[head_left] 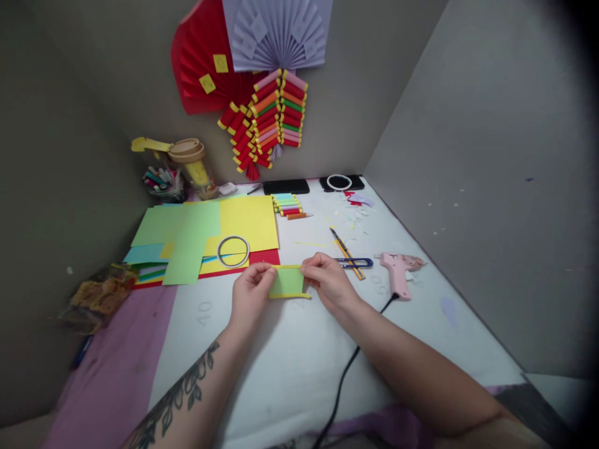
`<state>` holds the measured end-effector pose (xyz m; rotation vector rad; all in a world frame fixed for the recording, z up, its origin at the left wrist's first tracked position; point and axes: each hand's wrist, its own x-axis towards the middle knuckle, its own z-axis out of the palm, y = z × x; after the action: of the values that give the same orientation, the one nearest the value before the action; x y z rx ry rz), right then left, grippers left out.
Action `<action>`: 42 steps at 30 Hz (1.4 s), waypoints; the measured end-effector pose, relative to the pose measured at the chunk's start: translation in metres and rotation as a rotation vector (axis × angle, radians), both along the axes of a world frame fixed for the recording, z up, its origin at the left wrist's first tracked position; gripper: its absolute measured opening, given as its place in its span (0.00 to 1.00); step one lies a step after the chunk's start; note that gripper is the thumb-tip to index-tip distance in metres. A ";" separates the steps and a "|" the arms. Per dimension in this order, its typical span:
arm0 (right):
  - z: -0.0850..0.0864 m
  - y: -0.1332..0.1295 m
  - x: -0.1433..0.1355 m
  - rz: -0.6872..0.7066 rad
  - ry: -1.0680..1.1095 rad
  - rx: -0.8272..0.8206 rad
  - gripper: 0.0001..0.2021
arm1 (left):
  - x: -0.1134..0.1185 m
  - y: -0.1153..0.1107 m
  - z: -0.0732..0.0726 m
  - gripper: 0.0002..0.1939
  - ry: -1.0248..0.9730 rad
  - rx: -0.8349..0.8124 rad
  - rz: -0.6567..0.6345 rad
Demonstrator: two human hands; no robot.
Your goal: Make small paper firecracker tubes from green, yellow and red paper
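Between my two hands is a small green paper piece [287, 282] with yellow strips along its top and bottom edges. My left hand [253, 287] pinches its upper left corner between thumb and fingers. At the upper right, my right hand [328, 279] grips it the same way, fingers curled. The lower yellow strip sticks out a little past the green at the right. Just beyond my right hand lie blue thread snips [360, 262] and a yellow craft knife [345, 249], crossing each other. A roll of tape [233, 252] rests on paper sheets beyond my left hand.
A pink glue gun [399, 272] lies at right, its black cord [344, 377] running toward me. Green and yellow sheets [248, 221] are stacked at left. Small rolled paper tubes [286, 204], two phones [286, 186], a tumbler [191, 165] and a pen holder [163, 185] stand or lie farther back.
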<state>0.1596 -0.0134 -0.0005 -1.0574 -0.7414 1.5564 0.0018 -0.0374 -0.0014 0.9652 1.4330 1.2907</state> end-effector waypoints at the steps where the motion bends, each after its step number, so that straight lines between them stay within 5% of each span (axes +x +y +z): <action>1: 0.000 0.000 0.000 0.000 -0.002 -0.002 0.12 | 0.000 0.000 0.000 0.12 -0.003 0.002 -0.001; 15: -0.003 0.002 0.002 -0.023 -0.051 0.030 0.11 | -0.002 0.000 0.003 0.12 0.056 0.013 0.024; 19: 0.003 0.000 0.004 -0.102 -0.415 0.317 0.09 | -0.004 0.000 0.004 0.11 0.123 0.051 0.013; 22: 0.011 -0.007 0.001 -0.018 -0.778 0.624 0.08 | 0.000 -0.004 0.008 0.09 0.185 0.084 -0.059; 26: 0.017 -0.013 -0.004 0.025 -0.959 0.776 0.04 | 0.007 -0.011 0.015 0.07 0.295 0.164 -0.141; 42: 0.015 0.006 0.020 0.044 -0.812 0.536 0.03 | -0.009 0.005 0.001 0.10 0.030 0.054 0.013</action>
<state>0.1801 -0.0071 0.0144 -1.2436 -1.6305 0.8280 -0.0074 -0.0327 -0.0005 1.0164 1.4365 1.3355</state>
